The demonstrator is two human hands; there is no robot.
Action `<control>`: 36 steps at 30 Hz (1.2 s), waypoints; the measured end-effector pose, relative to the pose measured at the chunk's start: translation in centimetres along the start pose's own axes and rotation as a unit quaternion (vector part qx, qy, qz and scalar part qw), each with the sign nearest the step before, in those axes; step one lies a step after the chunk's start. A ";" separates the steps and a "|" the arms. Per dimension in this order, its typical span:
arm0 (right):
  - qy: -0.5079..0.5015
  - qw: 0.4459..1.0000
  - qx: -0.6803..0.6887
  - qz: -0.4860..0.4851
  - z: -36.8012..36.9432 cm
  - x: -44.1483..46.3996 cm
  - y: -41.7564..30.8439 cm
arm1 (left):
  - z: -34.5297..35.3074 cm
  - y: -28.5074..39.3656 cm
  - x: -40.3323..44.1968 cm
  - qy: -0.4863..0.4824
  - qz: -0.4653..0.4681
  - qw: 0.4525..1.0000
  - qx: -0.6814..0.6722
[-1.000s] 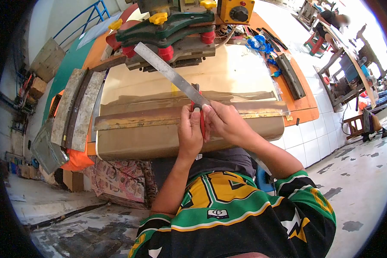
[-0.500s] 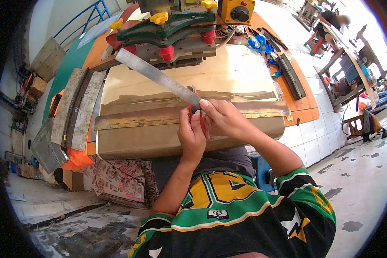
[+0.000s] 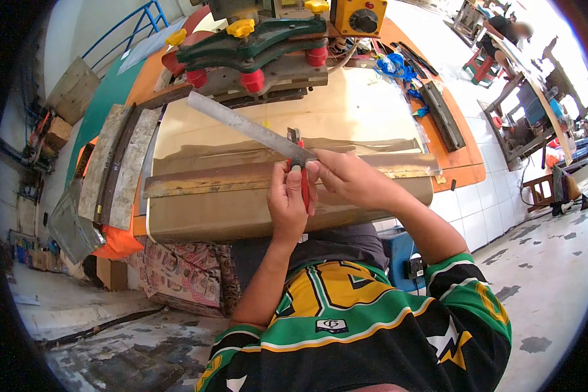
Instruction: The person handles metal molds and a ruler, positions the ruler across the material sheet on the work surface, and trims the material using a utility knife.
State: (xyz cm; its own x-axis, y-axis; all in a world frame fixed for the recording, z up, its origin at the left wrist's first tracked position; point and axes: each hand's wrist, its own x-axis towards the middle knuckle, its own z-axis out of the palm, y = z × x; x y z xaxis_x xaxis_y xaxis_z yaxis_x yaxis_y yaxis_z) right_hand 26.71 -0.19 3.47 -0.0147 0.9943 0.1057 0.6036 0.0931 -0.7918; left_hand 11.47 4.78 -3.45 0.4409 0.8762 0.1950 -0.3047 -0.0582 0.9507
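Metal ruler (image 3: 242, 124) in hand, slanting from the centre of the frame toward the upper left, above a pale panel (image 3: 366, 104) that lies on an orange table (image 3: 469, 166). The person's right hand (image 3: 346, 176), right of centre, has its fingers clamped on the ruler's near end, which probably leaves the long far end free to be angled. The left hand (image 3: 289, 201), just beside it, has its fingers closed around a red-handled tool (image 3: 305, 186) held nearly upright, apparently to steady it where it meets the ruler. A long rusty bar (image 3: 209, 181) crosses the panel below the ruler, perhaps serving as a weight. A machine (image 3: 274, 39) with a green clamp and red feet stands at the top of the frame.

The ruler's near end disappears behind the fingers, and any markings are too small to read. Much of the tool is covered, so its exact kind is unclear, as is whether it touches the ruler. The machine is cut off by the top edge.
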 end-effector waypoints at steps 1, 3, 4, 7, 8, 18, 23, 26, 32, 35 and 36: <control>0.001 1.000 0.001 0.001 0.1 0.0 0.1 | 0.0 0.1 0.0 -0.011 -0.003 0.999 -0.034; 0.019 0.998 -0.020 -0.053 0.4 -0.1 0.6 | -0.2 -0.2 0.1 -0.024 -0.009 0.999 -0.040; 0.019 0.998 -0.020 -0.053 0.4 -0.1 0.6 | -0.5 -0.4 0.2 -0.033 -0.012 0.998 -0.045; 0.018 0.999 -0.036 -0.034 0.9 -0.3 0.7 | -1.6 -1.4 0.6 -0.076 -0.008 0.994 -0.075; 0.030 0.997 -0.059 -0.028 1.3 -0.4 0.7 | -1.7 -1.6 0.6 -0.076 -0.008 0.994 -0.075; 0.032 0.982 -0.183 -0.012 1.3 -0.8 -0.4 | -1.5 -0.9 0.6 -0.039 -0.045 0.993 -0.101; 0.040 0.983 -0.178 -0.007 1.3 -0.8 -0.8 | -1.5 -0.6 0.7 -0.057 -0.053 0.990 -0.116; 0.029 0.991 -0.126 -0.036 0.1 -0.3 0.0 | -1.3 -0.9 0.5 -0.053 -0.044 0.993 -0.094; 0.023 0.997 -0.063 -0.040 -4.7 -2.0 -2.5 | -1.1 -0.4 0.3 -0.005 -0.033 0.996 -0.078; 0.009 0.987 -0.126 -0.099 -7.5 -4.3 -3.8 | -1.0 -0.6 0.7 0.014 -0.032 0.991 -0.126; 0.011 0.987 -0.128 -0.099 -8.0 -4.8 -3.5 | -0.5 -0.5 0.7 0.011 -0.030 0.991 -0.127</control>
State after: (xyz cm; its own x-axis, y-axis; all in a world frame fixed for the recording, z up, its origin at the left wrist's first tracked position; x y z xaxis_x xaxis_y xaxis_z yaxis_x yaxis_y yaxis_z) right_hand 31.00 -5.69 10.55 -0.1368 0.9566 0.2573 0.7718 0.2658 -0.5776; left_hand 11.51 5.68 -3.89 0.4467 0.8851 0.1310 -0.4827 0.1151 0.8682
